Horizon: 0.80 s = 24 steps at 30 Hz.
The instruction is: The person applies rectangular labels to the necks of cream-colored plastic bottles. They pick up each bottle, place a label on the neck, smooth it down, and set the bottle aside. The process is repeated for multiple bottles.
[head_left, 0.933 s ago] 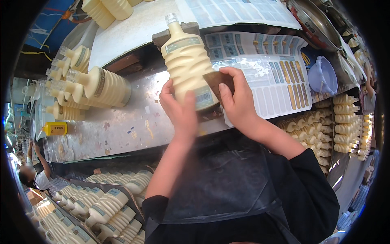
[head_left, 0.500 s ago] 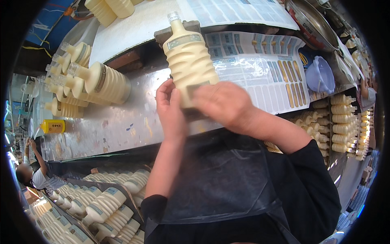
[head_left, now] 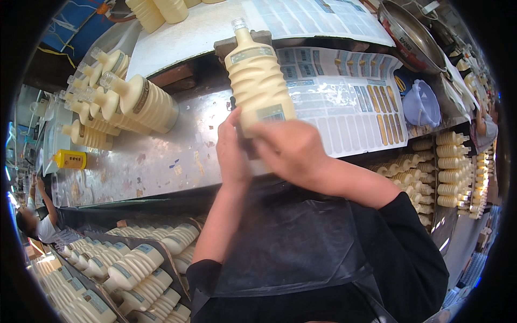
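A cream bottle (head_left: 261, 81) with wavy ridges and a clear threaded neck lies in front of me. Its neck end rests on a brown block (head_left: 225, 47), and its base points toward me. Near the base is a blue-grey label (head_left: 271, 113); a narrow label band crosses the shoulder. My left hand (head_left: 232, 151) is curled against the bottle's lower left side, thumb and fingers at its edge. Just below the label, my right hand (head_left: 293, 145) is at the bottle's base, blurred, with bent fingers. Whether anything is in its fingers cannot be seen.
Several similar bottles (head_left: 151, 105) stand at left, near a yellow bottle (head_left: 70, 159). Label sheets (head_left: 344, 102) lie at right beside a lavender bucket (head_left: 421, 103). Racks of bottles (head_left: 132, 266) flank the metal table (head_left: 156, 167). Another person (head_left: 46, 223) is at far left.
My right hand has slid down from over the label toward the bottle's base, uncovering the label. My left hand stays at the bottle's lower left. The whole view has shifted slightly.
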Motion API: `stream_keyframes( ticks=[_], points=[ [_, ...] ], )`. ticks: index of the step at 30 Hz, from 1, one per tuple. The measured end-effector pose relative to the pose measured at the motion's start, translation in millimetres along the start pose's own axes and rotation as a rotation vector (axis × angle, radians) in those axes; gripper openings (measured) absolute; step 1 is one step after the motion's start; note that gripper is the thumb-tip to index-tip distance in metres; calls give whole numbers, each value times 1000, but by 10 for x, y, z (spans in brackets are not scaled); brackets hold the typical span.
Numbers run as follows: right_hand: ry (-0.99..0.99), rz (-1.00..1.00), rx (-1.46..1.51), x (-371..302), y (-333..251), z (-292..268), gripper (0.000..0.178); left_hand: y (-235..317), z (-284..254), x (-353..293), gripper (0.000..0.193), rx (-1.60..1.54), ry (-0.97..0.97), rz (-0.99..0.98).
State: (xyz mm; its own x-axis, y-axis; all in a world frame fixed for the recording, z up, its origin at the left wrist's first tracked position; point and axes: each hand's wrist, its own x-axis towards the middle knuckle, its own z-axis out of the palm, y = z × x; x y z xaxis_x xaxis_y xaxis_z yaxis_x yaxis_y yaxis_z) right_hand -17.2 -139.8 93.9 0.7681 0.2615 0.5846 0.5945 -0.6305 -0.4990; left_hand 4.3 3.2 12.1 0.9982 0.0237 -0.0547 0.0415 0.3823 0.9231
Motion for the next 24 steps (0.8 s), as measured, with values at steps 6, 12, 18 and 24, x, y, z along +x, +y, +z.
stream_keyframes(
  ticks=[6, 12, 18, 24],
  points=[
    [36, 272, 117, -83, 162, 120, 22, -157, 164, -22, 65, 714, 94, 307],
    [267, 448, 113, -291, 570, 71, 27, -231, 169, 5, 72, 633, 121, 277],
    [97, 341, 236, -266, 454, 39, 26, -134, 185, -8, 75, 514, 120, 109],
    [218, 180, 70, -136, 728, -115, 29, -72, 91, -17, 80, 408, 38, 63]
  ],
)
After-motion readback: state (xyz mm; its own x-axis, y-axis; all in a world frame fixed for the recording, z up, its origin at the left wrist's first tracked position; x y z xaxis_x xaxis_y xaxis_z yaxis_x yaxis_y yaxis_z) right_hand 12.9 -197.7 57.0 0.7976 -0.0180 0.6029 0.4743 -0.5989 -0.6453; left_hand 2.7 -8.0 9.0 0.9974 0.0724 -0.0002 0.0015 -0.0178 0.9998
